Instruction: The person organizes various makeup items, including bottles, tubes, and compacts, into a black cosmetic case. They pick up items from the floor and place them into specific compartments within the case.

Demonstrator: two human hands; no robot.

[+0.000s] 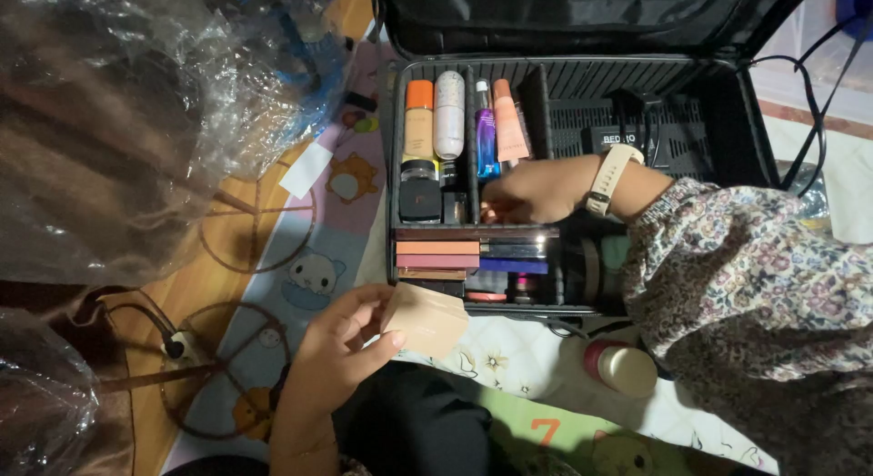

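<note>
- Lower centre of the frame: the left hand (338, 347) has its grip on a small tan card-like packet (426, 320), thumb on top and fingers beneath, holding it just in front of the case's near edge.
- Lower right: a round pink-and-cream jar (624, 368) lies on the patterned floor mat (300, 276), beside a floral sleeve (755, 294).
- Middle: an open black makeup case (737, 112) sits on the mat. Its near compartments hold flat palettes stacked in orange, pink and purple bands (438, 254).
- Centre: the right hand (536, 192), wearing a cream wristband (611, 178), reaches into the case; its fingers curl down among the items at the divider, but whether the grip has closed on anything cannot be told.
- Farther back, upper centre: upright tubes and bottles stand in a row: an orange-capped beige bottle (418, 121), a pale speckled bottle (448, 114), a purple tube (486, 141) and a peach tube (509, 121).
- Upper left: crumpled clear plastic wrap (136, 103) covers a brown mass.
- Left edge: a black cable and plug (173, 344) lie on the wooden floor.
</note>
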